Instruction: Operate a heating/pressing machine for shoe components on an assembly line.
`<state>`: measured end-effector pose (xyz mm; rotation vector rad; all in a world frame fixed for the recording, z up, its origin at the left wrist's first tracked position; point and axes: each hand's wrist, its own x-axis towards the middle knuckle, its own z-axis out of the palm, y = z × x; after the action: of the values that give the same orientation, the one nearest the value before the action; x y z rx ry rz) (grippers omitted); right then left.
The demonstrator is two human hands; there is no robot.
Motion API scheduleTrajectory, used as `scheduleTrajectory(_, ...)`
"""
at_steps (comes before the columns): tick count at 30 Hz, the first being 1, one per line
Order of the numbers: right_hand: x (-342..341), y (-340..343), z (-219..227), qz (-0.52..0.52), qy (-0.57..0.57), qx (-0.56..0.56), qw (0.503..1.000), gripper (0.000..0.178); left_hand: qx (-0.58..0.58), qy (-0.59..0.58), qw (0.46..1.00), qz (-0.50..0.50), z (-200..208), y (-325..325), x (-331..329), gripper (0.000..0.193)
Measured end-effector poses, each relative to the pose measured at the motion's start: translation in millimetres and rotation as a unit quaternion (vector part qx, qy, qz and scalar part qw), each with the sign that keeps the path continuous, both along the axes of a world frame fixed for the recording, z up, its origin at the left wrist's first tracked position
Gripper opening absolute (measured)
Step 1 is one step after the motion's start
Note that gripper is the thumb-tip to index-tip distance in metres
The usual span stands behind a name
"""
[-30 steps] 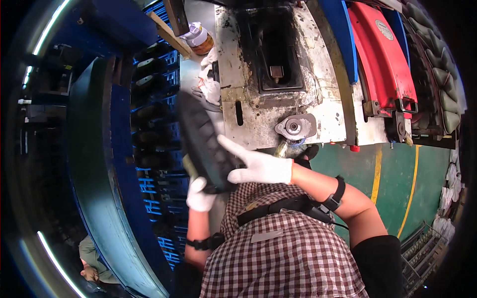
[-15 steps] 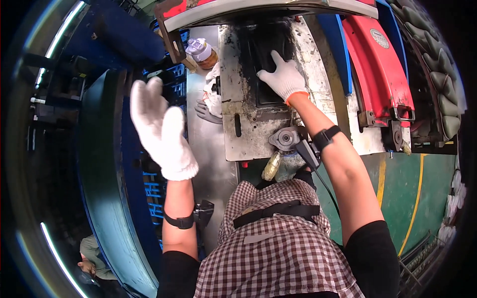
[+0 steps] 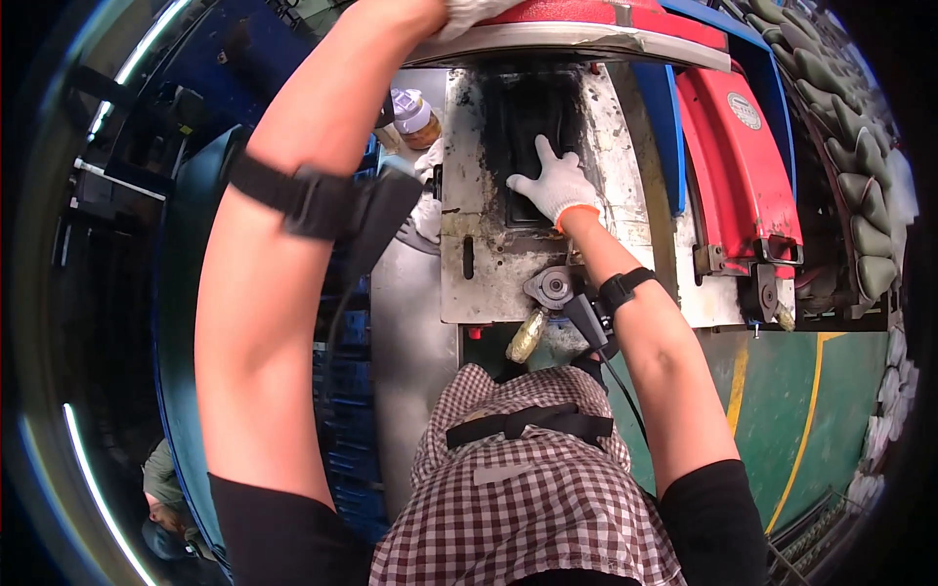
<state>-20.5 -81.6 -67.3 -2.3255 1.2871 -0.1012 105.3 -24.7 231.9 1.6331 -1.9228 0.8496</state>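
From the head camera, the right hand (image 3: 554,183), in a white glove with an orange cuff, lies flat at the upper middle of the frame with its fingers spread open, pressing into the dark mould cavity (image 3: 532,137) sunk in the grimy metal press plate (image 3: 489,254). It grips nothing; the palm simply rests on the black surface inside the recess. The left hand (image 3: 469,10) reaches to the very top edge of the frame and rests at the rim of the raised red press lid (image 3: 586,24); only a sliver of glove shows, so I cannot tell whether its fingers are curled or open.

To do this well, I would judge the thing is to keep the spread palm pushing evenly so whatever sits in the cavity seats flat at every corner, and to keep the lid firmly held up while the fingers are beneath it.

Below the plate, at centre, are a round metal knob (image 3: 553,287) and a yellowish bottle (image 3: 525,337). A row of dark shoe soles (image 3: 860,166) lines the right edge.
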Motion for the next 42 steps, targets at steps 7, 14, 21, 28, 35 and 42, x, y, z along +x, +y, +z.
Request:
scheduleTrajectory(7,-127,28,-37,-0.084,-0.323,0.0,0.943,0.048,0.285,0.127,0.95,0.032,16,-13,-10,0.046)
scheduleTrajectory(14,-228,145,-67,0.078,-0.148,0.189,0.968,0.031,0.6,0.325,0.731,-0.015,-51,-10,-46,0.045)
scheduleTrajectory(21,-189,151,-49,0.127,-0.187,0.656,0.72,0.071,0.554,0.21,0.805,0.017,-163,32,-92,0.061)
scheduleTrajectory(28,-160,162,-73,0.043,-0.299,0.829,0.471,0.056,0.562,0.207,0.797,0.081,-229,43,-105,0.06)
scheduleTrajectory(35,-187,140,-77,0.058,-0.275,0.864,0.418,0.014,0.565,0.208,0.794,0.082,-229,45,-106,0.062)
scheduleTrajectory(42,-287,54,-48,-0.047,-0.312,0.704,0.636,0.044,0.565,0.207,0.794,0.088,-232,44,-105,0.062)
